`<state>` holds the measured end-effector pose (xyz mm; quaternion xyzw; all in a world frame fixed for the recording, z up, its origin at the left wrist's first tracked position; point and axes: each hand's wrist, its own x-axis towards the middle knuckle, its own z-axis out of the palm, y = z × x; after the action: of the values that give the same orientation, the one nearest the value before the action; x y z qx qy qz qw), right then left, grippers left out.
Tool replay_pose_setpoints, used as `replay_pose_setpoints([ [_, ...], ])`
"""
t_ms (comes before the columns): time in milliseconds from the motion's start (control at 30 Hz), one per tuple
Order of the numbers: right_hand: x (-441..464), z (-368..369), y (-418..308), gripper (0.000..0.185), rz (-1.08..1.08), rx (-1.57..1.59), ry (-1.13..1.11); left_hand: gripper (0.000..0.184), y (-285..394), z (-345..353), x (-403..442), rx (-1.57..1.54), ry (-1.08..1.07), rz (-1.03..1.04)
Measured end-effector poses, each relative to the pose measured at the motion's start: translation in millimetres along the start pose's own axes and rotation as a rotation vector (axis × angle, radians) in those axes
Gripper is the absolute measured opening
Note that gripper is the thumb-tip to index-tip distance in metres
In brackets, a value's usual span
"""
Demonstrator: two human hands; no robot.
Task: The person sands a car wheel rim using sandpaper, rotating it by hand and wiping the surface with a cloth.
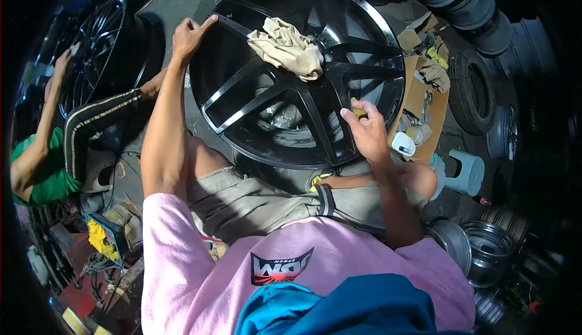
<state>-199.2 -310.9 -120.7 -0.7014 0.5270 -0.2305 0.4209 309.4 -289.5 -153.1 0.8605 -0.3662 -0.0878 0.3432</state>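
Glossy black, the wheel (pixel 336 71) lay beyond the lap (pixel 260 205) — spokes (pixel 315 114) seemingly coated, what was left unclear. Left hand (pixel 188 39) touched its rim (pixel 210 120), grip untellable; right hand (pixel 370 132) pinched something yellowish (pixel 354 101) (too small to name) above its spokes — rag (pixel 288 50) on them.

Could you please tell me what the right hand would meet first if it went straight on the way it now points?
The right hand would probably first meet a spoke of the black wheel, though its height above the wheel is unclear.
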Motion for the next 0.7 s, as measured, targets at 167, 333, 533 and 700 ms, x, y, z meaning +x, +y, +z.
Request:
replay_pose_setpoints([
  [167, 6.9, -9.5, -13.1, 0.024, -0.174, -0.096, -0.014, 0.066, 126.2, -5.3, -72.9, 0.079, 0.101, 0.798],
  [333, 16.4, 0.1, -32.2, 0.027, -0.582, -0.306, 0.02, 0.068, 139.7, 53.3, -150.4, 0.328, -0.127, 0.898],
  [533, 8.1, -25.6, -18.9, 0.025, -0.591, -0.289, 0.084, 0.049, 164.4, 15.2, -210.0, 0.249, -0.37, 0.867],
  [700, 6.8, -28.8, -30.0, 0.025, -0.602, -0.229, -0.062, 0.035, 141.4, -16.2, -228.6, 0.442, -0.974, 0.755],
])
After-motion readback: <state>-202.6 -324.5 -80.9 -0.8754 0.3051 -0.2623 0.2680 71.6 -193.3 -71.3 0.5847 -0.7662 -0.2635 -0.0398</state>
